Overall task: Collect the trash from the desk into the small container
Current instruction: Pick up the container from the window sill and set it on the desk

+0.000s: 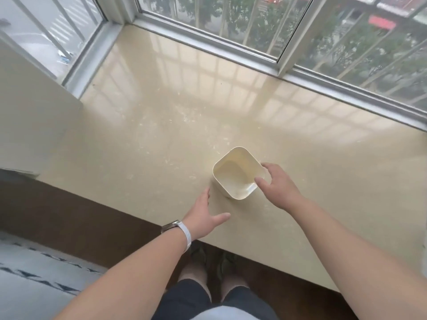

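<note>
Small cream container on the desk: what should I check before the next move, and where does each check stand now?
1. Small cream square plastic container upright, mouth up: ok.
2. Room inside container: ok, its inside looks bare.
3. Right hand gripping the rim: cannot tell; thumb and fingers are at the near right corner.
4. Left hand free: ok, fingers straight, left of the container.
5. Trash located: not ok; only faint pale flecks show on the glossy beige desk.

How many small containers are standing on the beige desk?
1. The small white square plastic container stands near the front edge of the glossy beige desk, right hand at its rim. Nothing seems hidden.
</note>
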